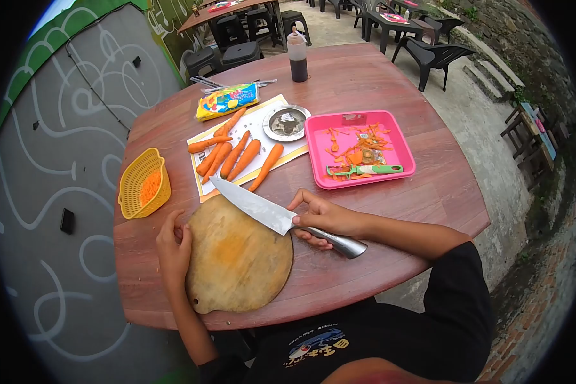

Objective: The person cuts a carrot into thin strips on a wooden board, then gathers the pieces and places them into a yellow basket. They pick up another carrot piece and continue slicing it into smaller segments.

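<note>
My right hand (pixel 317 221) is closed round the handle of a large kitchen knife (pixel 256 208). The blade points up and left over the top edge of a round wooden board (pixel 237 262), which has an orange stain in its middle. At the board's left edge my left hand (pixel 175 240) rests with its fingers curled and somewhat apart, holding nothing. Several whole carrots (pixel 244 160) lie on a printed sheet (pixel 278 105) beyond the board. To the left, a yellow basket (pixel 127 185) holds chopped carrot (pixel 150 187).
A pink tray (pixel 406 150) at the right holds peelings and a green-handled peeler (pixel 377 169). Behind the carrots are a metal ashtray (pixel 287 123), a colourful packet (pixel 228 101) and a sauce bottle (pixel 297 57). Chairs (pixel 432 57) stand beyond the table.
</note>
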Tool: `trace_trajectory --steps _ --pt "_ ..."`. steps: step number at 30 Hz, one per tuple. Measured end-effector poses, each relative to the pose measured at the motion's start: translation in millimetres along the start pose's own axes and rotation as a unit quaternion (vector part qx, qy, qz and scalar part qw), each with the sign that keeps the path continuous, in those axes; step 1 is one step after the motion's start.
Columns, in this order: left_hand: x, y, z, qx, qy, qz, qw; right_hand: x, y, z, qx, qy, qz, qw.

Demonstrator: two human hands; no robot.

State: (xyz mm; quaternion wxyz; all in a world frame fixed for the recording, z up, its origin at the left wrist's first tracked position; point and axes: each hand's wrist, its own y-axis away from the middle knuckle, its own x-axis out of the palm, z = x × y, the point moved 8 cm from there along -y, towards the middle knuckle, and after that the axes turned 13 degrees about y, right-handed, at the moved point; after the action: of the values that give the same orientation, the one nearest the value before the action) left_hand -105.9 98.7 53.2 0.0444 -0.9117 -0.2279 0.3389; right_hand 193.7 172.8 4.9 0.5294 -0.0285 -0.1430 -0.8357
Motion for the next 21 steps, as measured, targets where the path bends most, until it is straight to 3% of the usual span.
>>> trace_trajectory --steps 1,3,7,9,10,12,19,21 --pt "3.1 -0.1 7.8 -0.003 0.0 0.0 1.0 -0.2 0.3 0.3 0.002 -0.002 -0.003 1.0" --pt "-2.9 1.4 3.5 0.148 -0.114 -0.094 0.978 -0.1 0.3 -0.1 0.005 -0.004 -0.005 1.0" --pt "-11.6 0.0 9.5 0.118 -0.132 -0.099 0.979 -0.3 -0.1 0.0 0.006 -0.004 -0.005 1.0" --pt "-3.7 -1.0 4.2 0.067 -0.053 -0.029 0.996 -0.1 -0.2 -0.4 0.009 -0.002 -0.006 1.0" --pt "-3.0 -0.1 2.1 0.065 -0.052 -0.03 0.996 -0.3 -0.1 -0.5 0.01 -0.001 -0.006 1.0" --pt "14.1 3.6 -6.2 0.102 -0.063 0.06 0.991 -0.3 0.0 -0.3 0.014 0.001 -0.006 1.0" --pt "21.4 6.6 -11.1 0.124 -0.073 0.069 0.987 -0.6 -1.5 -1.2 0.011 -0.008 -0.006 1.0" --pt "14.7 2.1 0.1 0.096 -0.062 0.024 0.993 -0.9 -1.6 -2.9 0.016 -0.011 -0.005 1.0"
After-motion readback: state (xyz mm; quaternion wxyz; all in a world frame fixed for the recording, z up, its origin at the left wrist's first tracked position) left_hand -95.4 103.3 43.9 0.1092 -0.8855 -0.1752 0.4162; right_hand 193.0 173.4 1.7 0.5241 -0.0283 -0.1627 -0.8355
